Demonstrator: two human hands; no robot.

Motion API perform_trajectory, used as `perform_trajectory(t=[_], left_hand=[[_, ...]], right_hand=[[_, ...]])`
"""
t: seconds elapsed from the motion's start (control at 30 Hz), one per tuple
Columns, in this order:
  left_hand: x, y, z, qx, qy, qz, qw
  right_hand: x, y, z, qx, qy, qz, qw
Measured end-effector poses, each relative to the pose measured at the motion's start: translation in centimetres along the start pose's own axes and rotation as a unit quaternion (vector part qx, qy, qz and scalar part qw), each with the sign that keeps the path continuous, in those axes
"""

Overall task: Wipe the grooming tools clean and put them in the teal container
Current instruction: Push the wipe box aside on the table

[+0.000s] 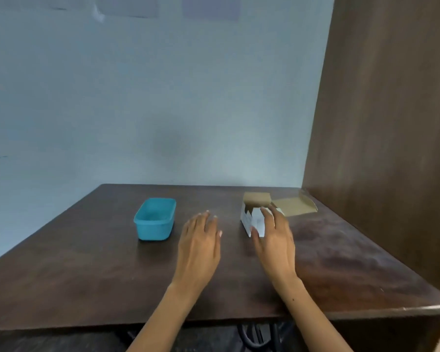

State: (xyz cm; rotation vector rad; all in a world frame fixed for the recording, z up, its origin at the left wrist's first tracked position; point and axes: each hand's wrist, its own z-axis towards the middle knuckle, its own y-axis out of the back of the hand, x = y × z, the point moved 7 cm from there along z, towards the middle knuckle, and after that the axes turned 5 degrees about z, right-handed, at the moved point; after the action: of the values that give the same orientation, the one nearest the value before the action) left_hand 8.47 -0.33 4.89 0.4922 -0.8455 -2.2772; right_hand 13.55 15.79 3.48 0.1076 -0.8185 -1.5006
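Item 1: left hand (201, 240), fingers straight and slack, holding nothing, flat above the dark brown wooden table (87, 275). Item 2: right hand (273, 237), fingers spread against the small white cardboard box (250, 219), flaps open, likely to draw out grooming tools; none visible. Item 3: teal rectangular plastic container (155, 219), empty, left of both hands, well apart from the box. Bare tabletop between; brown wooden panel (391, 123) limits the right side.

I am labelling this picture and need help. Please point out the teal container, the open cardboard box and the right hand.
teal container (153, 231): head view, on its near outer wall.
open cardboard box (256, 199): head view, on its raised brown flap.
right hand (274, 237): head view, on the back of the hand.
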Motion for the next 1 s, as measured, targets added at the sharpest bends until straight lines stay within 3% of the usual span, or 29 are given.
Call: perform_trajectory(t=[0.3,0.7,0.83,1.0], left_hand=[[6.5,-5.0,2.3,0.133,0.083,0.137,0.978],[8.9,-5.9,1.9,0.152,0.122,0.133,0.972],[9.1,-5.1,2.2,0.116,0.116,0.162,0.973],[9.4,-4.7,2.5,0.106,0.121,0.111,0.981]], right_hand=[[-3.4,-6.2,3.2,0.186,0.033,-0.183,0.965],[-2.3,-6.4,4.1,0.152,0.059,-0.115,0.980],[-0.3,-7.0,3.8,0.154,0.084,-0.100,0.979],[1.7,-7.7,3.5,0.138,0.093,-0.083,0.983]])
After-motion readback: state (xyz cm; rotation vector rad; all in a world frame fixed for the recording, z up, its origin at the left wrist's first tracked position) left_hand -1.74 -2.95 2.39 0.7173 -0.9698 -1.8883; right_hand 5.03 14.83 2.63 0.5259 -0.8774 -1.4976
